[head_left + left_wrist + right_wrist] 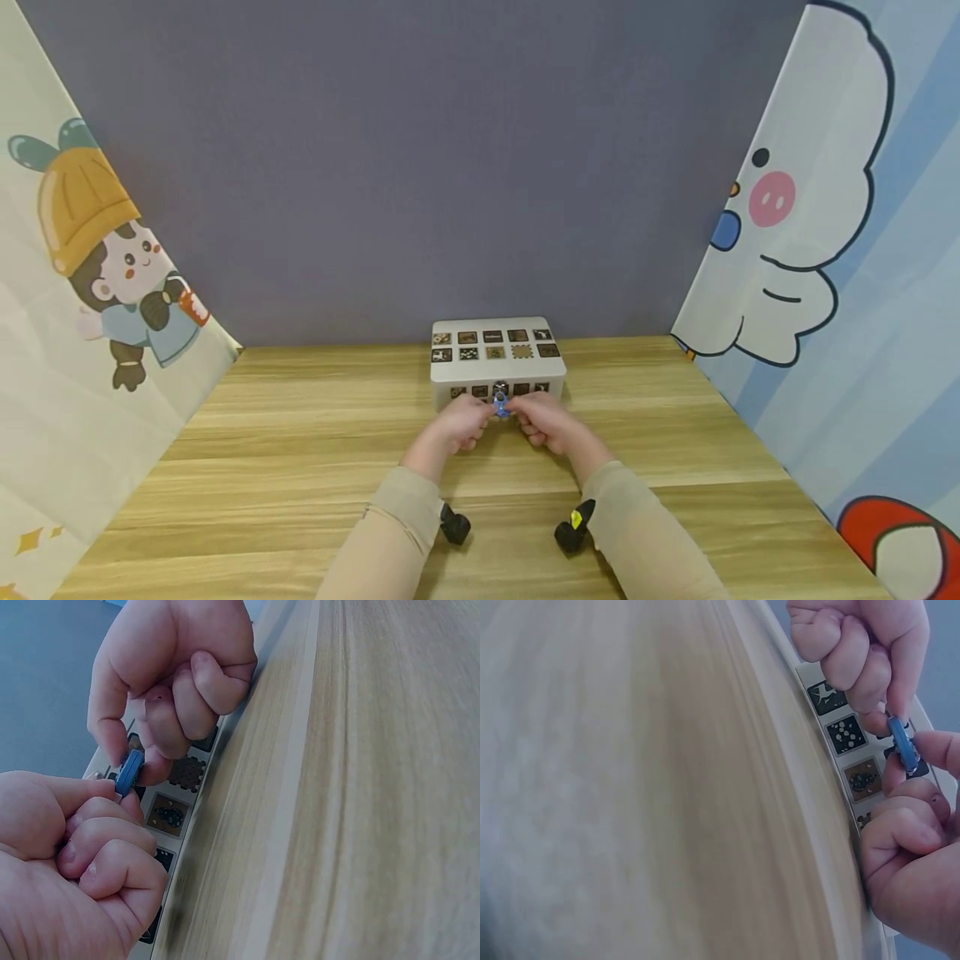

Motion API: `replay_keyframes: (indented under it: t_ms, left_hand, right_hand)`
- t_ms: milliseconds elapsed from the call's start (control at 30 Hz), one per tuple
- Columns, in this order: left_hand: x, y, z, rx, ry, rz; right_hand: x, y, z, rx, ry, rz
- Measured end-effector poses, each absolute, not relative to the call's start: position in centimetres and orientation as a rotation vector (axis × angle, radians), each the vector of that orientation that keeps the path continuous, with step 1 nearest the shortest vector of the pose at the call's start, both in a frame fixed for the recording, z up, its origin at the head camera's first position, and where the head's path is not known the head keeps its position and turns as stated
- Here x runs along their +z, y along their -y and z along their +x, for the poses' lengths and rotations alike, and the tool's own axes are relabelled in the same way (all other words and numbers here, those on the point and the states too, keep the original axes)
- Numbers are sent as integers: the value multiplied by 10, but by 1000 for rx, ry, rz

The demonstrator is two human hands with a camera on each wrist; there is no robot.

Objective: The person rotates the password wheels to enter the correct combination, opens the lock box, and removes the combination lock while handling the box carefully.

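A small blue padlock point(501, 407) hangs at the metal latch point(500, 387) on the front of a white box point(495, 371) printed with dark square pictures. My left hand point(462, 419) pinches the padlock from the left with thumb and forefinger, the other fingers curled in. From the opposite side my right hand point(550, 421) pinches it the same way. In the left wrist view the padlock point(130, 772) sits edge-on between both sets of fingertips. The right wrist view has the padlock point(906, 748) between the hands too. Fingers hide part of it and whether its shackle is locked.
The box stands toward the back of a wood-grain table point(315, 467), near a grey upright panel point(465, 167). Cartoon-printed panels flank the table, a cream one point(45, 350) at left and a blue one point(885, 367) at right. A black wrist device point(454, 525) shows by the left sleeve.
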State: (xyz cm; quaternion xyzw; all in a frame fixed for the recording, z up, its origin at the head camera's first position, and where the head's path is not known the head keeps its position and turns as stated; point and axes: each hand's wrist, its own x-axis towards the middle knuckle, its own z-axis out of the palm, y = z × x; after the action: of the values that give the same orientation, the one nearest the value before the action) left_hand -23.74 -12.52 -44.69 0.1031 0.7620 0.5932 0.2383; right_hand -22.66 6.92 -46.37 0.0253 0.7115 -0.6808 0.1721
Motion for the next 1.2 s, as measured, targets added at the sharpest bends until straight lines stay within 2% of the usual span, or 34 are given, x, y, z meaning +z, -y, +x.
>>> replay_keyframes:
  t_ms: [1200]
  left_hand:
    - [-451, 124, -241, 1640, -2069, 297]
  right_hand:
    - [-466, -65, -227, -1969, -1979, 66]
